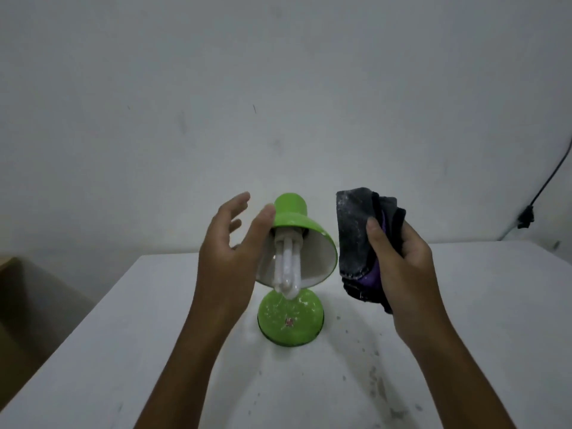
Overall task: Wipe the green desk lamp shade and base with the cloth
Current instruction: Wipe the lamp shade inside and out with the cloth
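A plain grey-white wall stands behind a white bench [123, 351] speckled with dust and dark crumbs. In the middle of it stands the small green metal desk lamp, its bell-shaped shade [297, 218] tilted toward the camera over a white folded-tube bulb [286, 267], and its round domed base [291, 317] is spotted with white dust. The left hand [229, 258] is beside the shade, fingers straight and apart, the thumb touching or nearly touching the shade's edge. The right hand [399, 264] has its grip clamped on a bunched dark grey and purple cloth [359, 243], soft and dusty. The lamp looks light and may tip; the bulb seems fragile. I would hold the shade's narrow green top, away from the glass.
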Tool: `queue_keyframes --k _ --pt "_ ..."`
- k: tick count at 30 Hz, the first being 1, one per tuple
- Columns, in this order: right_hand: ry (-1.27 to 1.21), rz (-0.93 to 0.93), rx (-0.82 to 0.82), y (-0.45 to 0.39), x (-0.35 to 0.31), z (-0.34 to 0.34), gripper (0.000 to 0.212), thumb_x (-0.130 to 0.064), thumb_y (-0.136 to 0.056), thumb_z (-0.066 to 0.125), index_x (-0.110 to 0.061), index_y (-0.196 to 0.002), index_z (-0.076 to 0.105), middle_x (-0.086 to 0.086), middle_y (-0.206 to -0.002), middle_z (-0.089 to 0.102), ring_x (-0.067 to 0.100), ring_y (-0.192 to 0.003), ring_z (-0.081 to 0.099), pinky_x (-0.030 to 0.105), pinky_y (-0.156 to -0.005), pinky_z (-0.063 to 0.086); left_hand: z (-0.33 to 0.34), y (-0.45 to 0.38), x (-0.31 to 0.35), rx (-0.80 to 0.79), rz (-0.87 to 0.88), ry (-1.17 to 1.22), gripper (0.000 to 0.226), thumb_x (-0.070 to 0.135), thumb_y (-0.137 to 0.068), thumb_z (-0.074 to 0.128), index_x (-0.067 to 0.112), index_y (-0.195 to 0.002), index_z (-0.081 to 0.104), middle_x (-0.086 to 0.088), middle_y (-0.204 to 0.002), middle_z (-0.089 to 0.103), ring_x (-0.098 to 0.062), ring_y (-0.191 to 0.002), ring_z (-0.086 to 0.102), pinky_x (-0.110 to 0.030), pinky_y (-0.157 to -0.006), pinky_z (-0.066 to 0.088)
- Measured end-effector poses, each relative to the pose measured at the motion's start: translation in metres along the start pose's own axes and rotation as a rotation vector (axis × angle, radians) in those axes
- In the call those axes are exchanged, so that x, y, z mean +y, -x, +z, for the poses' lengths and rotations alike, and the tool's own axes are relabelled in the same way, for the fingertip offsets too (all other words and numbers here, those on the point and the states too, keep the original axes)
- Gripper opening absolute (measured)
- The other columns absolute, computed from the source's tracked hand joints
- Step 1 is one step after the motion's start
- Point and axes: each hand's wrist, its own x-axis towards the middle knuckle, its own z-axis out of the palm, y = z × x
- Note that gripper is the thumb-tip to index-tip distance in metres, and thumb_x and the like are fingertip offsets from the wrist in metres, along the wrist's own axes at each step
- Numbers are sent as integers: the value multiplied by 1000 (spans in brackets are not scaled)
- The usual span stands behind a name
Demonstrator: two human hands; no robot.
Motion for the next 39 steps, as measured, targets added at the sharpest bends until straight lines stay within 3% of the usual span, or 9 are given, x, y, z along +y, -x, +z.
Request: queue_keyframes --k 4,6,13,17,21,25,29,33,39 --pt "40 -43 -66 -40 4 14 13 -29 -97 59 -33 -105 68 -10 -98 76 8 -92 72 37 -85 59 6 -22 -9 -117 -174 40 85 83 -61 54 33 -129 58 14 -129 61 4 -112 57 -19 -87 47" --pt "64 -90 -97 -60 6 23 15 -26 -98 58 -35 -106 67 -11 -99 75 6 -93 71 30 -81 58 10 -26 -15 -165 -188 77 80 80 -64 53 27 -123 63 8 -123 66 -9 -116 61 -35 -100 48" --pt "299 -357 -398 -112 -5 56 21 0 -95 55 -13 -105 67 3 -94 72 15 -91 67 19 -75 52 15 -26 -13 -205 -168 164 72 75 -64 50 24 -113 70 4 -112 73 -13 -110 66 -35 -98 50" --pt "458 -334 -674 -118 -10 55 30 7 -93 51 -14 -106 68 0 -100 72 9 -97 66 17 -80 51 14 -24 -16 -205 -179 166 73 77 -73 48 24 -118 68 1 -119 71 -18 -116 63 -48 -105 47" --pt "303 -258 -574 -110 7 42 36 5 -96 48 -21 -108 69 4 -105 73 22 -101 68 35 -88 57 14 -19 -12 -205 -266 214 70 75 -75 54 14 -103 74 -12 -104 74 -30 -103 69 -52 -98 51" --pt "114 -91 -511 -108 26 40 34 -2 -100 49 -30 -106 66 -5 -109 73 8 -107 67 27 -94 52 15 -12 -8 -217 -293 245 65 71 -70 58 13 -96 76 -11 -98 76 -26 -98 71 -47 -95 53" --pt "183 3 -655 -133 13 47 25 -3 -101 48 -20 -109 64 8 -117 70 17 -108 66 33 -97 53 15 -10 -6 -194 -297 265 70 74 -63 57 13 -90 75 -15 -98 74 -30 -99 70 -49 -95 52" --pt "393 109 -904 -149 -4 64 22 -1 -102 46 -11 -114 61 13 -120 67 20 -108 65 32 -99 53 15 -9 -5 -171 -262 217 112 94 -46 58 -4 -100 61 -20 -92 66 -34 -88 64 -61 -96 45" --pt "395 -147 -837 -133 -11 56 28 6 -98 47 -11 -107 66 2 -100 71 7 -93 66 21 -83 55 13 -7 -2 -163 -288 232 90 83 -58 55 0 -94 62 -32 -102 62 -35 -89 64 -59 -95 47"
